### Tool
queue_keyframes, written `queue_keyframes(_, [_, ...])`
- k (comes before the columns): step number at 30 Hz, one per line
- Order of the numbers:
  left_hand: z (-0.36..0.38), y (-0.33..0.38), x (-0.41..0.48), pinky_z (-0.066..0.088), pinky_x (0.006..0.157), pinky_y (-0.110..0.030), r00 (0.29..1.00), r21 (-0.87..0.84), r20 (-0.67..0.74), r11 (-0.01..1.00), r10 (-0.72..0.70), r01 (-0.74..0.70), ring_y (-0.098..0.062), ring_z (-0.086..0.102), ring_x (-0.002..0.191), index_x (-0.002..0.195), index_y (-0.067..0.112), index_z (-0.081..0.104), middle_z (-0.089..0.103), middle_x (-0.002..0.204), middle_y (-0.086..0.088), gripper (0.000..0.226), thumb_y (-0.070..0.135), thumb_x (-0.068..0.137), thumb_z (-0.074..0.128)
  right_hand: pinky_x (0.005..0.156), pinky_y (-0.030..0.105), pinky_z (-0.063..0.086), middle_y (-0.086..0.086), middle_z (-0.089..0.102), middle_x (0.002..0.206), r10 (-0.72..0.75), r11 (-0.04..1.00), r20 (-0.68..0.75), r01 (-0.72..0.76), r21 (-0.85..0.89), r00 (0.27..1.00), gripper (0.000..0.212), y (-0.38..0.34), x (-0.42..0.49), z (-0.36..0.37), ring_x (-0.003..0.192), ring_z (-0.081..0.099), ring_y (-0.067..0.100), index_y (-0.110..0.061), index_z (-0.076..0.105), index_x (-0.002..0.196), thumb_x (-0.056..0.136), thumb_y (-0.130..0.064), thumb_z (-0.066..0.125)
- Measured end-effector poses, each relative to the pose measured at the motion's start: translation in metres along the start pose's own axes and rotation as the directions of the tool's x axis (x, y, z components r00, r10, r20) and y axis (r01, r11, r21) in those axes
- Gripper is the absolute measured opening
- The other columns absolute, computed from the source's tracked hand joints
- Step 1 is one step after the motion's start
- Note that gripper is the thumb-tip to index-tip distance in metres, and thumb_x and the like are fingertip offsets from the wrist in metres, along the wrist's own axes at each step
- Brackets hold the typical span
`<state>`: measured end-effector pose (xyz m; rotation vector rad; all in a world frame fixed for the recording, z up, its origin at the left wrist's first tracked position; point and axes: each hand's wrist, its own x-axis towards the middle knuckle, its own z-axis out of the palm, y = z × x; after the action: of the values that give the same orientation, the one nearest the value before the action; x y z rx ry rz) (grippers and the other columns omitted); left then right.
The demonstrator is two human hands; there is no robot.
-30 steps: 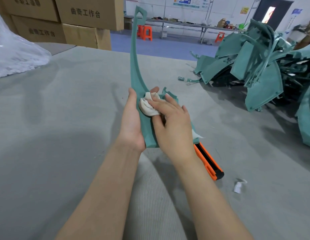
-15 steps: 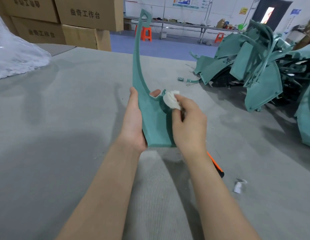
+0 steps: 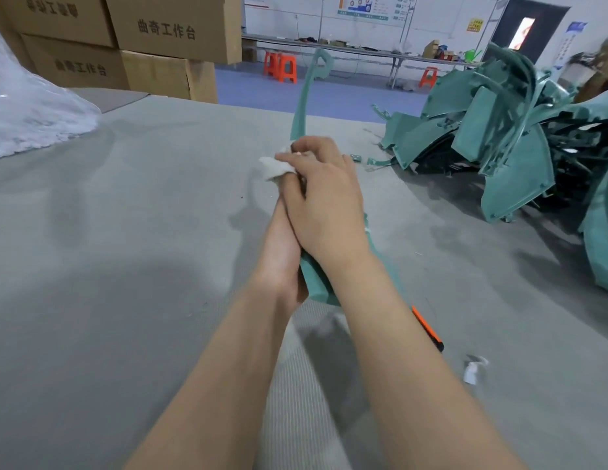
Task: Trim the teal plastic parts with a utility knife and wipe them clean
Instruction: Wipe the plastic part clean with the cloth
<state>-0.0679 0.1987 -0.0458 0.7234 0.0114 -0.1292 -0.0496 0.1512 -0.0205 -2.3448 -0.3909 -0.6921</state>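
The teal plastic part [image 3: 301, 110] stood nearly upright above the middle of the grey bench [image 3: 126, 232]. Its long axis ran from the broad base at 6 o'clock to the narrow looped tip at 12 o'clock, leaning slightly toward 1. The left hand [image 3: 279, 259] gripped the base along its 9 o'clock edge, its fingers mostly hidden. The right hand [image 3: 326, 205] lay across the part, fingers curled, pinching a white cloth [image 3: 273, 166] against that same edge.

Half a second before, the cloth had been at the part's 3 o'clock edge and the tip had stood higher. An orange utility knife [image 3: 428, 329] lay on the bench at 4 o'clock of the hands, largely hidden by the right forearm. A pile of teal parts [image 3: 499, 137] sat at 2 o'clock. The cardboard boxes [image 3: 167, 28] at 11 o'clock read "曲奇工作台".
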Motion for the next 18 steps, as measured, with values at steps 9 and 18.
queue_keyframes(9, [-0.009, -0.002, 0.006, 0.048, 0.084, -0.017, 1.0, -0.181, 0.002, 0.983, 0.018, -0.018, -0.01, 0.063, 0.087, 0.099, 0.014, 0.061, 0.065, 0.088, 0.001, 0.035, 0.037, 0.102, 0.034, 0.107, 0.037, 0.03, -0.018, 0.056, 0.136, -0.044, 0.994, 0.135, 0.056, -0.089, 0.99, 0.031, 0.003, -0.015, -0.008, 0.126, 0.043, 0.017, -0.033, 0.065, 0.124, 0.101, -0.026, 0.046])
queue_keyframes(18, [-0.028, 0.011, 0.01, 0.059, 0.065, -0.033, 0.999, -0.127, 0.017, 0.991, 0.052, -0.049, -0.024, 0.072, 0.077, 0.074, 0.02, 0.071, 0.073, 0.083, -0.009, 0.064, 0.063, 0.095, 0.029, 0.119, 0.043, 0.011, -0.018, 0.038, 0.152, 0.004, 0.996, 0.294, 0.024, -0.09, 0.956, 0.043, 0.019, -0.044, -0.015, 0.146, 0.022, 0.01, -0.033, 0.046, 0.143, 0.102, -0.021, 0.038])
